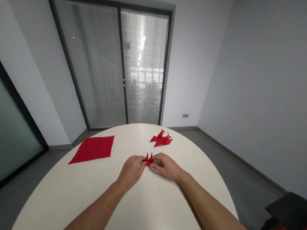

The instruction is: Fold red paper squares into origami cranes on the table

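I have both forearms reaching in from the bottom corners and slanting inward over the white counter [148, 211], so the two hands meet almost tip to tip near the middle. My left hand [132, 169] is bent at the wrist, back upward, with thumb and fingers closed on the left end of a small folded red paper piece [149, 161]. My right hand [166, 165] mirrors it, pinching the right end, thumb on the near side. Two narrow points of the paper stand upright between the hands.

Beyond the right hand I see a cluster of red paper cranes [162, 139], close together near the counter's far right edge. Away to the left, well apart from the left hand, a flat red sheet [95, 149] lies near the curved rim, one corner pointing toward that edge. Bare white surface separates each hand from these, and more runs under the forearms toward me.

Past the far edge I have blinds behind a glass partition [146, 74]. Any marking on the wall plate [185, 115] is too small for me to read.
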The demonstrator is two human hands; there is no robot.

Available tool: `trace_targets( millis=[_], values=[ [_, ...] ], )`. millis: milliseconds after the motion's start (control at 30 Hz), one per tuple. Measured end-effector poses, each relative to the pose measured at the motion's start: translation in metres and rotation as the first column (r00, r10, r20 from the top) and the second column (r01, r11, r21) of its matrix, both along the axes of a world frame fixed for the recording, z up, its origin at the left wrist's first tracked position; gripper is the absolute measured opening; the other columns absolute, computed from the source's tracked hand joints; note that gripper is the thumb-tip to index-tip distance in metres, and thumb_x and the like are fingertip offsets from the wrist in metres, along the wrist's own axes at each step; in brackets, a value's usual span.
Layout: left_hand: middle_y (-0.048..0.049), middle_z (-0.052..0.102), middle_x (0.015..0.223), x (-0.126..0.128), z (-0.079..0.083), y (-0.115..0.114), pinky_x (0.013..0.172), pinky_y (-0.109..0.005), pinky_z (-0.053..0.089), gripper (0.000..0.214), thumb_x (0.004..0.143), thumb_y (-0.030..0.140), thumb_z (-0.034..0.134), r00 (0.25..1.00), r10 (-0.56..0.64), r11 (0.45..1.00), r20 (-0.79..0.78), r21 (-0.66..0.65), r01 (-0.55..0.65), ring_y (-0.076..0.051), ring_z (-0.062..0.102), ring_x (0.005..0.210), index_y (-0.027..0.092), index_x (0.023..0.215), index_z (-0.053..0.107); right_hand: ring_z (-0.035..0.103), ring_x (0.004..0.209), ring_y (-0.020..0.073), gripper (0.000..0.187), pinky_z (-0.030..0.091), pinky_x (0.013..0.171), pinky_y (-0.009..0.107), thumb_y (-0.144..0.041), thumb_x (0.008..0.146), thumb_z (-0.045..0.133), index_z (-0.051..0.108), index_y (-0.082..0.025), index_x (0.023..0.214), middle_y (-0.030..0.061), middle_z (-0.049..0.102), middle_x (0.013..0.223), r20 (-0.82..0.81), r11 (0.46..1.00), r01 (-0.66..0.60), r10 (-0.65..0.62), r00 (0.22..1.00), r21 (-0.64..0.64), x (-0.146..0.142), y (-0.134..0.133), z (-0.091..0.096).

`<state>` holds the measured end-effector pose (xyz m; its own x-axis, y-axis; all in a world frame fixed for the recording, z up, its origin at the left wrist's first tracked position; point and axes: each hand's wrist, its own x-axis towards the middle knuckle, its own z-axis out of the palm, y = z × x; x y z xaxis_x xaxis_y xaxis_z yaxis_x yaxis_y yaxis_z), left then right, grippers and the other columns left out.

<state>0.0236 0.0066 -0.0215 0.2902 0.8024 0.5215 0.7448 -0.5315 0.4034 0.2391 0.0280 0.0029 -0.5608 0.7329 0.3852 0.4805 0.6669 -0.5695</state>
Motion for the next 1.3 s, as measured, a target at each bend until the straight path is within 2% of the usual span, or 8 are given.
trace_targets(
  millis=[133, 300, 433, 567, 867, 1067, 1300],
  values=[
    [-0.0063, 0.073, 0.102, 0.003, 0.004, -0.003, 0.089, -0.038, 0.049, 0.020, 0.096, 0.021, 0.051, 0.996, 0.022, 1.000, 0.085, -0.018, -0.021, -0.023, 0.066, 0.096, 0.021, 0.109, 0.066, 0.063, 0.092, 0.0213, 0.019, 0.046, 0.084, 0.033, -0.030, 0.093, 0.061, 0.072, -0.021, 0.105, 0.0053, 0.073, 0.101, -0.106, 0.998, 0.020, -0.027, 0.994, -0.065, -0.004, 0.001, -0.002],
    [-0.0050, 0.072, 0.102, 0.005, 0.006, -0.005, 0.090, -0.036, 0.049, 0.024, 0.098, 0.023, 0.044, 0.979, 0.048, 0.999, 0.199, -0.024, -0.044, -0.021, 0.066, 0.095, 0.022, 0.112, 0.064, 0.062, 0.083, 0.0184, 0.018, 0.046, 0.076, 0.030, -0.030, 0.094, 0.058, 0.072, -0.021, 0.100, 0.0028, 0.073, 0.092, -0.248, 0.986, 0.024, -0.065, 0.967, -0.165, -0.008, 0.005, -0.004],
    [-0.0020, 0.072, 0.092, 0.006, 0.006, -0.005, 0.085, -0.033, 0.049, 0.025, 0.093, 0.023, 0.052, 0.957, 0.061, 0.996, 0.285, -0.080, -0.040, -0.019, 0.066, 0.088, 0.022, 0.115, 0.062, 0.062, 0.080, 0.0182, 0.018, 0.046, 0.074, 0.029, -0.033, 0.094, 0.059, 0.071, -0.019, 0.096, 0.0031, 0.071, 0.088, -0.299, 0.976, 0.027, -0.092, 0.950, -0.215, -0.006, 0.009, -0.007],
    [-0.0020, 0.074, 0.095, 0.007, 0.005, -0.003, 0.085, -0.031, 0.050, 0.030, 0.088, 0.024, 0.058, 0.928, 0.046, 0.991, 0.369, -0.137, 0.006, -0.019, 0.068, 0.088, 0.022, 0.118, 0.060, 0.062, 0.081, 0.0188, 0.022, 0.046, 0.075, 0.030, -0.036, 0.094, 0.059, 0.071, -0.019, 0.099, 0.0039, 0.072, 0.089, -0.319, 0.968, -0.015, -0.068, 0.945, -0.251, -0.004, 0.008, -0.008],
    [-0.0042, 0.074, 0.095, 0.007, 0.000, 0.002, 0.084, -0.032, 0.052, 0.023, 0.082, 0.023, 0.062, 0.874, 0.039, 0.979, 0.485, -0.193, 0.064, -0.020, 0.069, 0.087, 0.021, 0.105, 0.065, 0.064, 0.084, 0.0196, 0.025, 0.047, 0.077, 0.030, -0.039, 0.096, 0.057, 0.074, -0.021, 0.100, 0.0037, 0.074, 0.091, -0.313, 0.964, -0.080, -0.003, 0.950, -0.254, -0.003, 0.008, -0.010],
    [-0.0036, 0.073, 0.093, 0.006, -0.002, 0.004, 0.083, -0.033, 0.052, 0.017, 0.083, 0.022, 0.060, 0.869, 0.060, 0.981, 0.491, -0.188, 0.038, -0.019, 0.068, 0.084, 0.021, 0.100, 0.063, 0.063, 0.086, 0.0207, 0.025, 0.047, 0.078, 0.031, -0.040, 0.095, 0.060, 0.076, -0.021, 0.094, 0.0060, 0.073, 0.093, -0.287, 0.989, -0.014, -0.030, 0.958, -0.150, -0.001, 0.010, -0.008],
    [-0.0035, 0.074, 0.095, 0.007, -0.004, 0.005, 0.084, -0.032, 0.051, 0.017, 0.083, 0.022, 0.059, 0.861, 0.036, 0.977, 0.507, -0.197, 0.076, -0.019, 0.069, 0.087, 0.022, 0.099, 0.063, 0.064, 0.092, 0.0220, 0.025, 0.048, 0.084, 0.033, -0.039, 0.096, 0.059, 0.077, -0.023, 0.104, 0.0069, 0.073, 0.099, -0.285, 0.989, -0.051, 0.011, 0.959, -0.135, -0.001, 0.008, -0.005]
  ],
)
